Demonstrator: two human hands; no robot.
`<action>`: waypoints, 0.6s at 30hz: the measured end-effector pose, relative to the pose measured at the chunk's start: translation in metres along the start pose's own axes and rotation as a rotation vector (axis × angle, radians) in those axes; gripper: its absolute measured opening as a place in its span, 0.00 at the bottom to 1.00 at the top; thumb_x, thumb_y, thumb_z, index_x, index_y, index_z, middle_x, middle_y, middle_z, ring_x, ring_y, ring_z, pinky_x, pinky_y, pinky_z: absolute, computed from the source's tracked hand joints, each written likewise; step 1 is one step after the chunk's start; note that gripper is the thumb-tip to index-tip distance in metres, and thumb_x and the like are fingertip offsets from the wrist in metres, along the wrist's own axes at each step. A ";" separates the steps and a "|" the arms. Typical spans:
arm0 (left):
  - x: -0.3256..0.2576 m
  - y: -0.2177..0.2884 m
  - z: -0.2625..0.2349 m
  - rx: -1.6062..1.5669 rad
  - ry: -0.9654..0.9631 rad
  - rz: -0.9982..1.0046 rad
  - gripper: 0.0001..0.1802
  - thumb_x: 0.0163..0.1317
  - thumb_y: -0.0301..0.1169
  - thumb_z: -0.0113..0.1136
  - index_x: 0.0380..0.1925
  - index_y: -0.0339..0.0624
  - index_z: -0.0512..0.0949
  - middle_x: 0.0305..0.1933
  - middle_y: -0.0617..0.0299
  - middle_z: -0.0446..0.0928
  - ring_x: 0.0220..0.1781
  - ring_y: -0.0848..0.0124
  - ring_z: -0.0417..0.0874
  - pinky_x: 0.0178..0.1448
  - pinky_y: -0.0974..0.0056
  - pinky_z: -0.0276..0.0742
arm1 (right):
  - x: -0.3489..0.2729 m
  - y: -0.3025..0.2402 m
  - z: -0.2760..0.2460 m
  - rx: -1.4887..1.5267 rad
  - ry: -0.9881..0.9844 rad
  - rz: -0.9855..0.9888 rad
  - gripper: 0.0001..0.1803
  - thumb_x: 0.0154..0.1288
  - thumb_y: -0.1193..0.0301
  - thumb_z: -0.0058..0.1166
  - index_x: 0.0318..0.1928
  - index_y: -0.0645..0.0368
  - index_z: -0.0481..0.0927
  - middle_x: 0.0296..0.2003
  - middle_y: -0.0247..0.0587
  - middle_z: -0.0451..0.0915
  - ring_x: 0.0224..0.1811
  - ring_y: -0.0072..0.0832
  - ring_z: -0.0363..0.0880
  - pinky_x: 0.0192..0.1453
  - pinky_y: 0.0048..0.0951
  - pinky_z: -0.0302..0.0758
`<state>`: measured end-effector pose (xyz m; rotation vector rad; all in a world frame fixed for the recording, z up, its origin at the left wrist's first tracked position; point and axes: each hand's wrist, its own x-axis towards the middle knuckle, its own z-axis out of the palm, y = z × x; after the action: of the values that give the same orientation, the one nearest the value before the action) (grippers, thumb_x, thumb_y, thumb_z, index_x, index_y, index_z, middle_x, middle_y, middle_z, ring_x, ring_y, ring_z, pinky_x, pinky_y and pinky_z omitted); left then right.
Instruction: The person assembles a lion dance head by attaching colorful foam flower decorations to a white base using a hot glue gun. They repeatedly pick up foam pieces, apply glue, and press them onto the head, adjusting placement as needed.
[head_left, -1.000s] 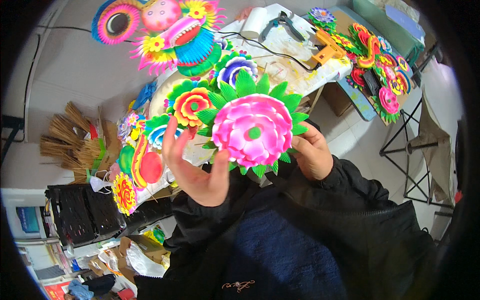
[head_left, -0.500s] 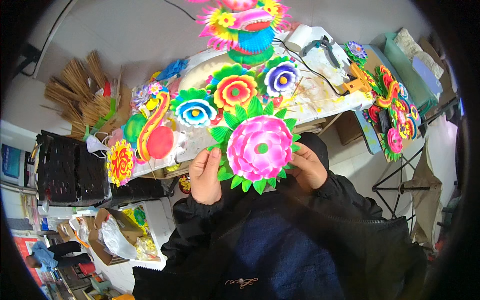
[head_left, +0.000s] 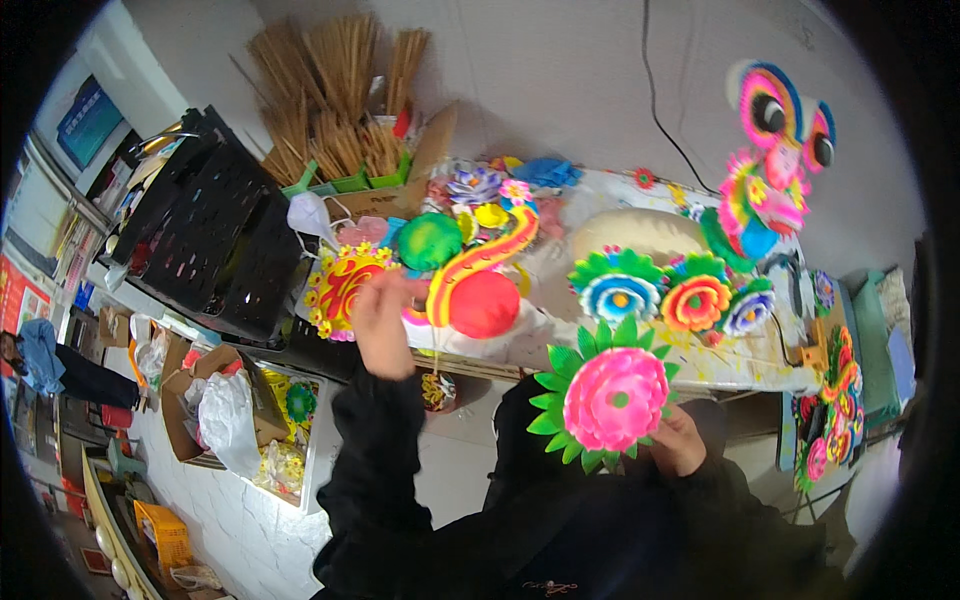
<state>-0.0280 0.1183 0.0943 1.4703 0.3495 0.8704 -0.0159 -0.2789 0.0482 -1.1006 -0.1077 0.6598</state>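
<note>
A large pink paper-like flower [head_left: 612,400] with green pointed leaves around it is in my right hand [head_left: 680,440]. My right fingers grip its lower right edge and are partly behind it. My left hand [head_left: 383,322] is raised at the table's left front, apart from the flower. It overlaps the edge of a red and yellow flame-patterned ornament [head_left: 338,290], and whether it touches it I cannot tell. Motion blurs its fingers. Just right of that hand are a curved yellow and red strip [head_left: 478,262] and a round red piece [head_left: 484,304].
Blue, orange and purple flowers [head_left: 620,298] stand on the white table [head_left: 560,350]. A big-eyed figure [head_left: 768,180] rises at the back right. Bundled sticks [head_left: 335,95] fill a carton behind a black crate [head_left: 215,225]. Another person [head_left: 75,375] is far left.
My left hand has let go of the flower and moved left toward the ornament. My right hand keeps the flower, now tilted. The view has turned left.
</note>
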 end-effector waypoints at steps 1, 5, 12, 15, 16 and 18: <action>0.036 -0.010 -0.015 0.117 0.064 0.101 0.11 0.67 0.31 0.54 0.38 0.33 0.79 0.33 0.59 0.82 0.34 0.76 0.79 0.42 0.72 0.73 | 0.004 0.004 0.003 -0.037 0.006 -0.026 0.09 0.65 0.70 0.57 0.43 0.61 0.79 0.37 0.32 0.81 0.38 0.21 0.76 0.43 0.28 0.71; 0.169 -0.053 -0.045 0.239 0.147 0.012 0.14 0.65 0.33 0.57 0.35 0.29 0.80 0.30 0.62 0.82 0.30 0.78 0.78 0.34 0.72 0.73 | 0.016 0.015 0.009 -0.046 -0.063 -0.047 0.09 0.65 0.70 0.58 0.43 0.61 0.80 0.39 0.32 0.81 0.40 0.21 0.76 0.46 0.27 0.71; 0.256 -0.105 -0.031 0.529 0.066 0.299 0.12 0.60 0.33 0.62 0.38 0.34 0.81 0.32 0.55 0.84 0.34 0.69 0.85 0.41 0.66 0.77 | 0.026 0.024 0.011 -0.005 -0.052 0.032 0.09 0.66 0.71 0.57 0.43 0.61 0.80 0.39 0.34 0.82 0.41 0.20 0.77 0.48 0.26 0.72; 0.264 -0.112 -0.028 0.550 0.076 0.274 0.12 0.60 0.32 0.61 0.38 0.35 0.81 0.33 0.55 0.84 0.35 0.67 0.85 0.41 0.66 0.77 | 0.028 0.026 0.013 -0.036 -0.011 0.059 0.09 0.66 0.71 0.57 0.44 0.61 0.80 0.40 0.34 0.83 0.42 0.21 0.78 0.49 0.26 0.72; 0.266 -0.112 -0.028 0.559 0.074 0.197 0.12 0.60 0.32 0.61 0.39 0.35 0.81 0.35 0.55 0.84 0.36 0.66 0.85 0.41 0.65 0.77 | 0.030 0.027 0.013 -0.041 -0.013 0.052 0.09 0.66 0.71 0.57 0.44 0.61 0.80 0.40 0.34 0.83 0.42 0.21 0.78 0.49 0.26 0.72; 0.268 -0.111 -0.029 0.629 0.038 0.216 0.12 0.59 0.32 0.61 0.39 0.35 0.81 0.36 0.54 0.84 0.37 0.64 0.85 0.41 0.64 0.77 | 0.032 0.028 0.015 -0.045 0.007 0.041 0.09 0.66 0.71 0.57 0.45 0.61 0.80 0.40 0.35 0.83 0.42 0.21 0.78 0.50 0.26 0.73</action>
<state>0.1615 0.3377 0.0653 2.1024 0.5312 1.0127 -0.0085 -0.2414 0.0237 -1.1508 -0.0943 0.6923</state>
